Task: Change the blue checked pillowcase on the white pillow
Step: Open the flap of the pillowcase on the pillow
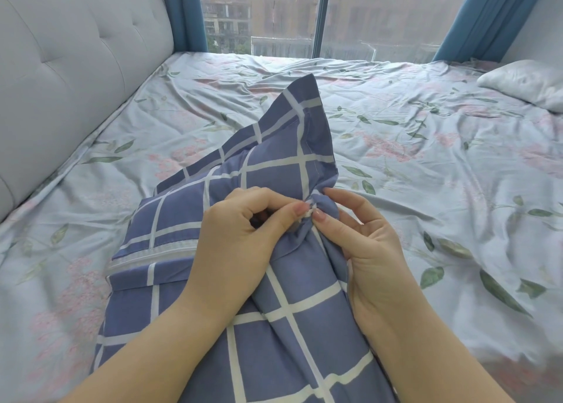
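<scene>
The blue checked pillowcase lies bunched on the bed in front of me, its far end standing up in a peak. A white zipper strip shows along its open left edge. My left hand pinches a gathered fold of the case between thumb and forefinger. My right hand pinches the same fold from the right, its other fingers loosely spread. The two hands meet at that bunched spot. A white pillow without a case lies at the far right of the bed.
The bed is covered with a pale blue floral sheet, wrinkled all over. A grey tufted headboard runs along the left side. Behind the bed is a large window with blue curtains on both sides.
</scene>
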